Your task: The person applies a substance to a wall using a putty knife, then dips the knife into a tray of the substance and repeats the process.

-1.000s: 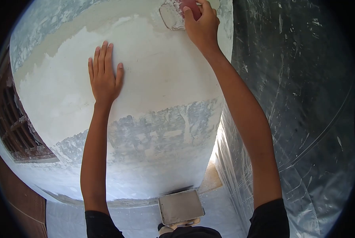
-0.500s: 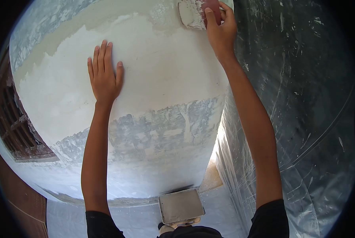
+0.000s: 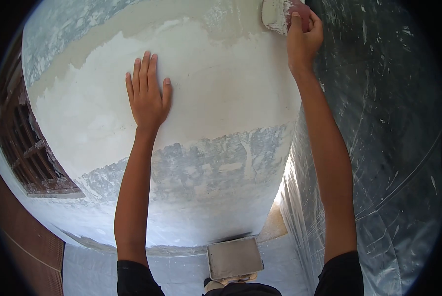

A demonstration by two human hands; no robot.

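My left hand (image 3: 149, 101) lies flat on the pale plastered wall (image 3: 221, 93), its fingers stretched and slightly apart. At the top right, my right hand (image 3: 305, 47) grips a putty scraper (image 3: 276, 16) by its reddish back, thumb on the near side. The scraper's broad blade is smeared with whitish filler and sits against the wall close to its right-hand edge; its upper part is cut off by the frame. Smooth, light filler covers the middle of the wall, with a damper beige band above it and blotchy grey patches above and below.
Dark plastic sheeting (image 3: 384, 163) with white splashes hangs along the right side. A rectangular tray (image 3: 235, 257) with a grey surface is low down near my body. At the left is a brown slatted window opening (image 3: 31, 143). Pale sheeting (image 3: 176, 271) covers the floor.
The camera has turned a little left, so everything sits further right in view. My right hand has moved the scraper rightward toward the wall's edge. My left hand stays on the same spot.
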